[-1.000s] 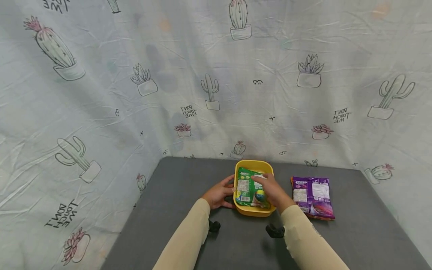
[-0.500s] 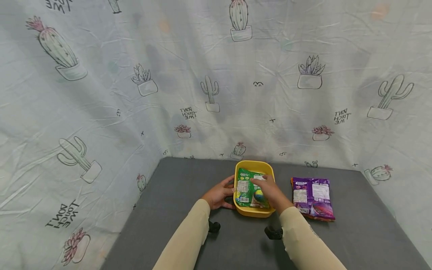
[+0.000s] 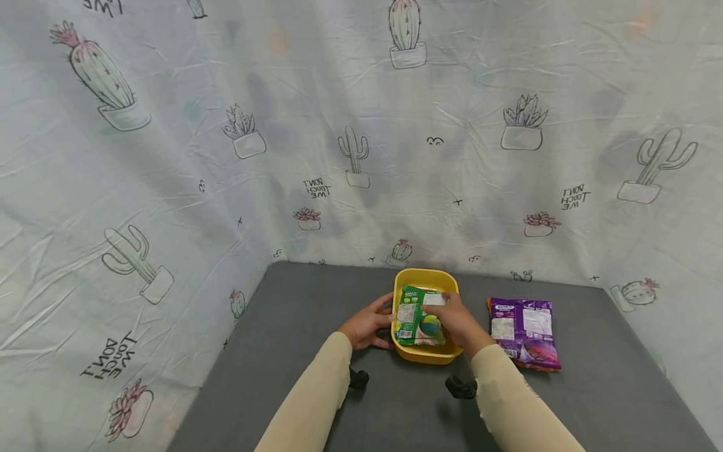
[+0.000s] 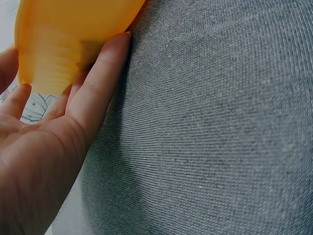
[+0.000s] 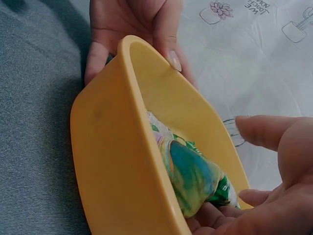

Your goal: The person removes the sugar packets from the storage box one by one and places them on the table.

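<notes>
A yellow plastic tub [image 3: 427, 357] stands on the table with a green printed packet [image 3: 415, 314] lying in it. My left hand [image 3: 367, 324] holds the tub's left side, its thumb at the rim and its fingers along the outer wall, as the left wrist view [image 4: 63, 112] also shows. My right hand [image 3: 459, 323] reaches in over the tub's right side. In the right wrist view its fingers touch the packet's [image 5: 195, 176] edge inside the tub, while the thumb [image 5: 264, 129] stands out straight, apart from the packet. Some right fingertips are hidden behind the packet.
A purple packet [image 3: 525, 329] with an orange edge lies flat on the grey table [image 3: 316, 295], right of the tub. White cloth with cactus drawings [image 3: 356, 157] hangs behind the table and at both sides.
The green packet has shifted slightly left and turned a little inside the tub, with the right hand at its right edge. The left hand and the tub stay in place.
</notes>
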Action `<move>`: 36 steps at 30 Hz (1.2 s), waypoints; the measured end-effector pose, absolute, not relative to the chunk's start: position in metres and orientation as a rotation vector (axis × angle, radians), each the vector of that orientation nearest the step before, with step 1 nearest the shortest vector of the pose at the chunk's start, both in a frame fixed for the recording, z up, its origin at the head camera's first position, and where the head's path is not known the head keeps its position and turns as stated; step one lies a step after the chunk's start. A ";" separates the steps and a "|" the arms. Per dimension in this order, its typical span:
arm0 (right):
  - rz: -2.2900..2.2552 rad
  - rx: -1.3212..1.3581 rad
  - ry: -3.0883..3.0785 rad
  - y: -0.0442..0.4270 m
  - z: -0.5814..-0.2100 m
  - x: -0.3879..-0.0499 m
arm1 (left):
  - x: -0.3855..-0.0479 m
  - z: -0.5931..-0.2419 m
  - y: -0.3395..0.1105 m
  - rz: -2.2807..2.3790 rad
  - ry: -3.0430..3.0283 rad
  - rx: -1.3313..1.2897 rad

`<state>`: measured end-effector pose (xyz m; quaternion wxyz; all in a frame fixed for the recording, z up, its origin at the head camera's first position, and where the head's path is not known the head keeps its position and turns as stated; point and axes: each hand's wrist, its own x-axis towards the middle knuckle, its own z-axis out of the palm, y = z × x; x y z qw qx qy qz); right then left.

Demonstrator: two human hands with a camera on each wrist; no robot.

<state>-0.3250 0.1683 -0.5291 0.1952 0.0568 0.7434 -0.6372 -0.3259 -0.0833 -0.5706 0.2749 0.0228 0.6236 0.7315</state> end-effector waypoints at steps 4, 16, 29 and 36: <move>-1.848 0.156 2.065 0.169 -0.532 -0.325 | -0.327 -0.571 -0.083 1.967 1.674 0.061; -1.832 0.152 2.036 0.175 -0.534 -0.328 | -0.328 -0.573 -0.082 1.967 1.674 0.039; -1.798 0.149 2.103 0.174 -0.533 -0.328 | -0.331 -0.572 -0.083 1.956 1.676 0.042; -1.810 0.147 2.108 0.170 -0.534 -0.330 | -0.335 -0.572 -0.085 1.952 1.678 0.037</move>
